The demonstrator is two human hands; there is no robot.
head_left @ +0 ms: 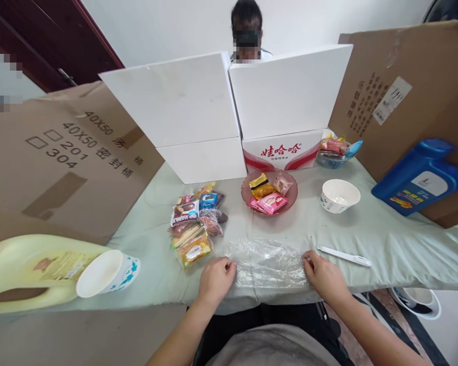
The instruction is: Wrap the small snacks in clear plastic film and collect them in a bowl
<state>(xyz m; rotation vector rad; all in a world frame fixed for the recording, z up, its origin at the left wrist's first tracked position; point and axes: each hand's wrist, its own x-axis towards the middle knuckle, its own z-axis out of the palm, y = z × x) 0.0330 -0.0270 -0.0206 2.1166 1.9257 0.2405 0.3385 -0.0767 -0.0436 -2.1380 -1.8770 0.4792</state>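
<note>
Okay so both hands are on a crinkly clear plastic bag (269, 264) lying flat at the near edge of the pale green cloth-covered surface (290, 231), and I'm using that bag as the middle of the clock. Left hand (216, 278) has its side edge pinched between thumb and fingers over at 9 o'clock, right hand (327, 275) has the opposite edge pinched the same way at 3. Straight up at 12 there's a round pink see-through bowl (246, 194) with gold and pink wrapped snacks in it, right in front of some big white cardboard boxes (198, 112), and another person (248, 30) shows behind those. Around 10 o'clock, near the left hand, sits a heap of colorful packaged snacks (193, 229). A slim white tool with a long handle (345, 255) lies just past the right hand at 3, a white paper bowl with a blue print (339, 197) is at about 2, and a chunky blue plastic bottle (420, 175) is farther out that way.
</note>
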